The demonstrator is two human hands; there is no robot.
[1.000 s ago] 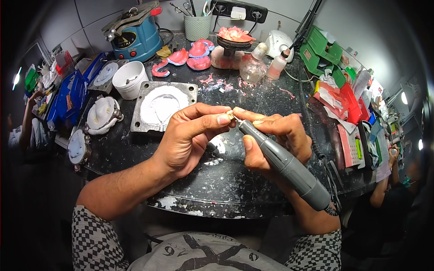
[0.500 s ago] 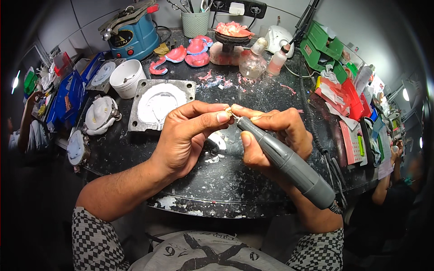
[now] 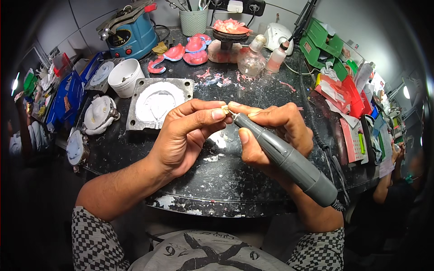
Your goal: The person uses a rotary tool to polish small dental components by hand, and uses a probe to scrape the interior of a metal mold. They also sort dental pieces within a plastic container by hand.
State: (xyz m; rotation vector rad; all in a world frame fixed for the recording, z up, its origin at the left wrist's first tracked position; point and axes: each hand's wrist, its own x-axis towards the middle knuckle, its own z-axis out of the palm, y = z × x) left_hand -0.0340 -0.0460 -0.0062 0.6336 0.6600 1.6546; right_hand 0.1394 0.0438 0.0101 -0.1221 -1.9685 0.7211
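Note:
My left hand (image 3: 178,137) is closed, pinching a small yellowish piece (image 3: 225,109) between thumb and fingertips. The piece looks like a dental crown or tooth, but it is too small and too covered to be sure. My right hand (image 3: 289,128) wraps round a dark grey rotary handpiece (image 3: 291,162), tilted with its cord end toward the lower right. Its thin metal bur (image 3: 233,116) points at the yellowish piece and seems to meet it. The right index fingertip rests beside the piece, close to the left fingertips.
Behind my left hand lies a metal flask (image 3: 135,106) filled with white plaster. A white tub (image 3: 121,88), plaster casts (image 3: 98,113) and a blue machine (image 3: 135,38) stand left. Pink wax pieces (image 3: 195,58), a glass burner (image 3: 251,63) and a bottle (image 3: 276,58) are farther back. Green bins (image 3: 314,43) stand right.
My hands have moved very slightly left together with the handpiece and the small piece. Both grips are the same.

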